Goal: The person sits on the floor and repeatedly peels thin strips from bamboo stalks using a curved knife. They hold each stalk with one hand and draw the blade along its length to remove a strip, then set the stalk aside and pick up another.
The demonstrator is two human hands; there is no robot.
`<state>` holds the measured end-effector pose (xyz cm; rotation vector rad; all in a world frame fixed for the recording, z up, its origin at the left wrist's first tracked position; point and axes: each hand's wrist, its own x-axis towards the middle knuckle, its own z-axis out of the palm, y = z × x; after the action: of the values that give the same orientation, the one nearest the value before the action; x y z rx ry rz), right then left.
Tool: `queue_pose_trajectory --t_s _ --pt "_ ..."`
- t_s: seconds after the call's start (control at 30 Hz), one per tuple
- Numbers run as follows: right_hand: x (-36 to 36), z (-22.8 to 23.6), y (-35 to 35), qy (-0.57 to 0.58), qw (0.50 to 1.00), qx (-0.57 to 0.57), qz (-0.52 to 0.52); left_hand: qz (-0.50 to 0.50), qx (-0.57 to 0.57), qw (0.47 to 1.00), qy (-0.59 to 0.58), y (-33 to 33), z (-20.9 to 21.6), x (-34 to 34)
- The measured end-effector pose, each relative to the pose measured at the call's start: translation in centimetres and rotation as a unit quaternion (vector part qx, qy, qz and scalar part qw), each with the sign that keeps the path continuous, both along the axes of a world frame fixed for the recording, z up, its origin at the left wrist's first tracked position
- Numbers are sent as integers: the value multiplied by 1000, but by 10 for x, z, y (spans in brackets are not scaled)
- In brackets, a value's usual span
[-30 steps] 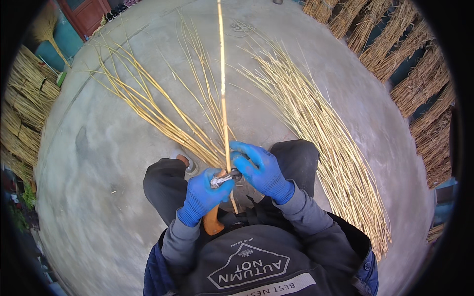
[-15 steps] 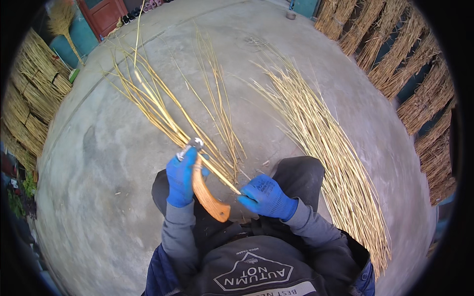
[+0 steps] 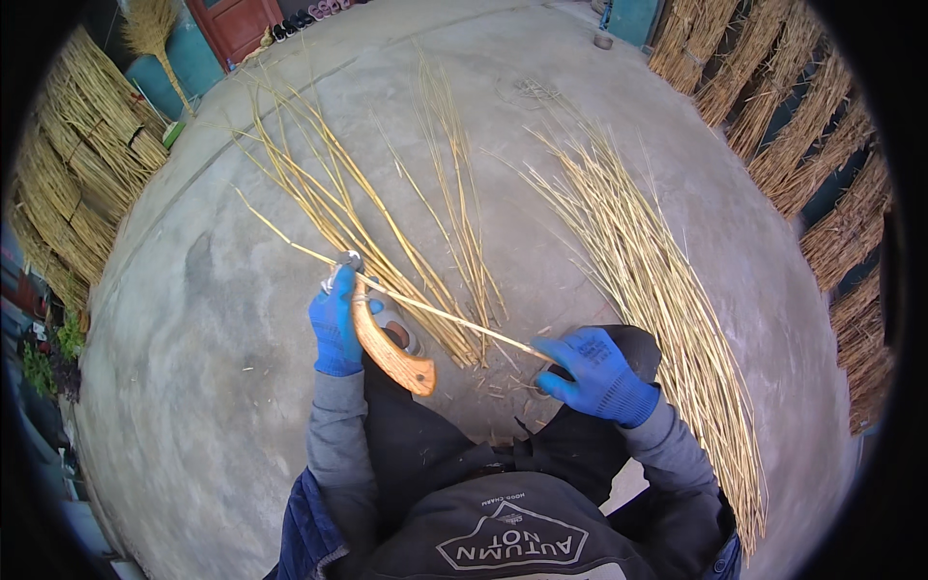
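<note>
My left hand [image 3: 334, 331], in a blue glove, is closed round a tool with a curved wooden handle [image 3: 391, 360] and a small metal head. The tool's blade, if it has one, cannot be made out. A thin, dry stalk [image 3: 454, 318] slants past the metal head. Its near end is pinched by my gloved right hand [image 3: 594, 375], held out above my right knee. Beyond my hands, a loose bunch of yellow stalks [image 3: 372, 253] lies on the floor, with a thinner bunch [image 3: 466, 217] to its right.
A large pile of pale stalks [image 3: 657, 290] lies to my right on the concrete floor [image 3: 222, 387]. Bundles of stalks [image 3: 822, 126] lean along the right side, and more bundles [image 3: 92, 145] stand at the left. A broom [image 3: 153, 34] leans by a red door [image 3: 232, 29].
My right hand has moved right, drawing the stalk with it. The stalk's far end has come down toward me and now points left. My left hand has shifted slightly left with the tool.
</note>
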<state>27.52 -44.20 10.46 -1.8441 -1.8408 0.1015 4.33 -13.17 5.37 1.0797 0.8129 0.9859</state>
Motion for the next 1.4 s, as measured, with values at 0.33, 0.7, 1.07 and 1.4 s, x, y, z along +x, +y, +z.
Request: queue_pose_trajectory --t_s 0.33,0.7,1.07,1.4 --pt "-36 -46 115 0 998 -1 -63 -44 -79 995 -32 -73 -23 52" --pt "122 -35 -127 -184 978 -27 -91 217 73 973 -8 191 -21 -206" --pt "193 -127 -279 -198 923 6 -331 150 86 981 88 156 -13 -151" --pt "150 -231 -301 -144 869 -175 -440 -152 38 975 157 -43 -23 82"
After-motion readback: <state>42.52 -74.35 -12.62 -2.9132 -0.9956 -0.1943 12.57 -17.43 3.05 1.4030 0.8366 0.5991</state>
